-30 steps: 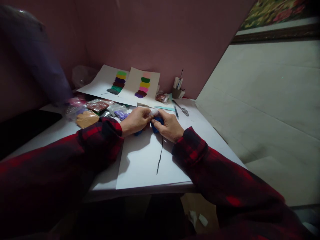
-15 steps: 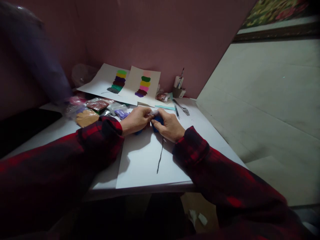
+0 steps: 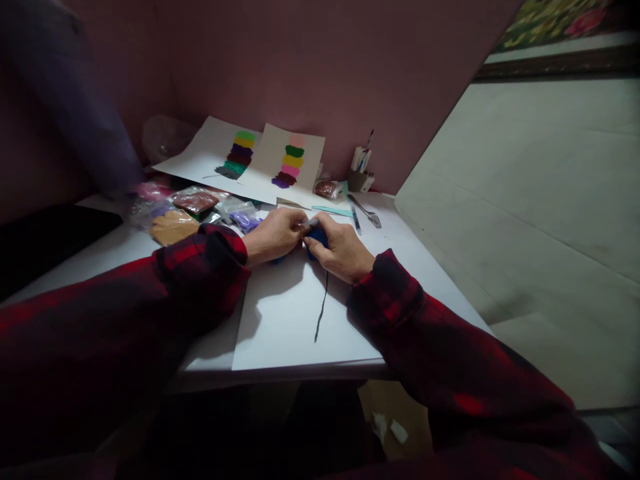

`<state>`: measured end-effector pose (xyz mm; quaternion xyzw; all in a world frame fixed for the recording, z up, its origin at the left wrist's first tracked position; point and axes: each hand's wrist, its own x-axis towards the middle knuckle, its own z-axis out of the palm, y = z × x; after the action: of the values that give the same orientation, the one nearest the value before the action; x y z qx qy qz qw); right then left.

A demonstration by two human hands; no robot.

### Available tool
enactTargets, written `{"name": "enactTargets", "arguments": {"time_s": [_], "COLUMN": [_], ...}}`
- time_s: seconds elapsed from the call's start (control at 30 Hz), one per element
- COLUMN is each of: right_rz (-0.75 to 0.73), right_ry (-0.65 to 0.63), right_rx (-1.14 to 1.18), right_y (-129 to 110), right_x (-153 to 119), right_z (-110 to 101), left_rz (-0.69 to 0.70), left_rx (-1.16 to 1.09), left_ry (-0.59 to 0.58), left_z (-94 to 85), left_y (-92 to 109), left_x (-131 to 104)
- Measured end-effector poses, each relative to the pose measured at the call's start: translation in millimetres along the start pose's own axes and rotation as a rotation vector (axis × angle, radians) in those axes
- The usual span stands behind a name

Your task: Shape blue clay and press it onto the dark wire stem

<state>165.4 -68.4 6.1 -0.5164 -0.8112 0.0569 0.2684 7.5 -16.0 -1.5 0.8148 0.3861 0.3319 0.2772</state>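
My right hand is closed around a small clear bag of blue clay, its thumb pressed on the near side. My left hand meets it from the left, fingers pinched together at the bag's clear plastic top. More blue shows beneath the left hand, partly hidden. Both hands are just above a white sheet of paper, which bears a thin dark wavy line running toward me from below the right hand.
Several clay bags, including a tan one and a purple one, lie at the left. Behind them lean two sheets with colour swatches. A fork-like metal tool, a pen and a brush holder are at back right.
The hands stay together at nearly the same place, with small finger movements at the bag's top. Its plastic looks flatter and less bright now. The view has shifted slightly.
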Motion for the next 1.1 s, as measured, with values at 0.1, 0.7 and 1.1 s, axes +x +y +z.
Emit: {"name": "enactTargets", "arguments": {"time_s": [0.1,0.7,1.1], "right_rz": [0.008,0.000,-0.010], "right_ry": [-0.027,-0.065,-0.062], "right_rx": [-0.023,-0.079,-0.066], "right_y": [-2.8,-3.9,-1.9], "right_x": [-0.8,-2.5,-2.7], "right_z": [-1.5,-2.8,-1.4], "left_rz": [0.014,0.007,0.009], "left_rx": [0.024,0.078,0.099], "left_ry": [0.010,0.003,0.009], "left_z": [-0.3,-0.3,-0.4], "left_y": [1.2,2.8,3.4], "left_x": [0.1,-0.6,-0.9]}}
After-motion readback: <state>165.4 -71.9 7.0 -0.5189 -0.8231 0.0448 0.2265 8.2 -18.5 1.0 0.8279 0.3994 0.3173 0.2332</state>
